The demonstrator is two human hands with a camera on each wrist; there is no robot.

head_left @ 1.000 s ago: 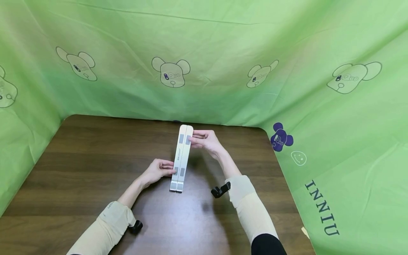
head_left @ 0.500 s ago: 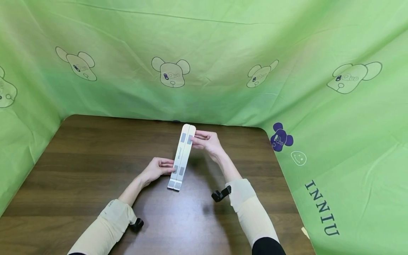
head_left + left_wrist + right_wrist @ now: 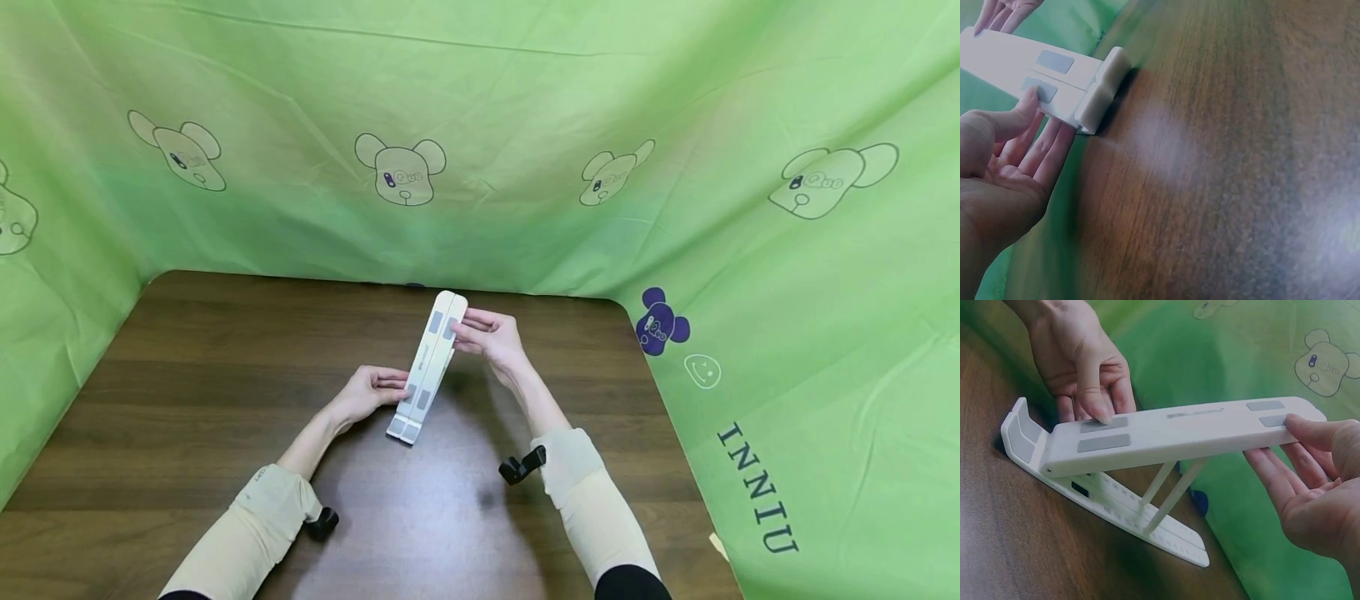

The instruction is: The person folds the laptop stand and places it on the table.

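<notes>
A white folding laptop stand with grey pads is held over the middle of the table. In the right wrist view, its top arms are raised from the slotted base, with thin struts between them. My left hand grips the near end, thumb on a grey pad and fingers beneath, close to the upturned lips. At the far end my right hand pinches the stand, its thumb on another pad and its fingers below. The two halves lie side by side, narrow together.
The brown wooden table is enclosed by a green curtain printed with bear heads. Black wrist cameras hang at both sleeves. A small pale scrap shows at the table's right edge.
The stand has tilted further clockwise in the head view. Its far end has shifted right with my right hand, while the near end has moved slightly left. Both hands keep their hold.
</notes>
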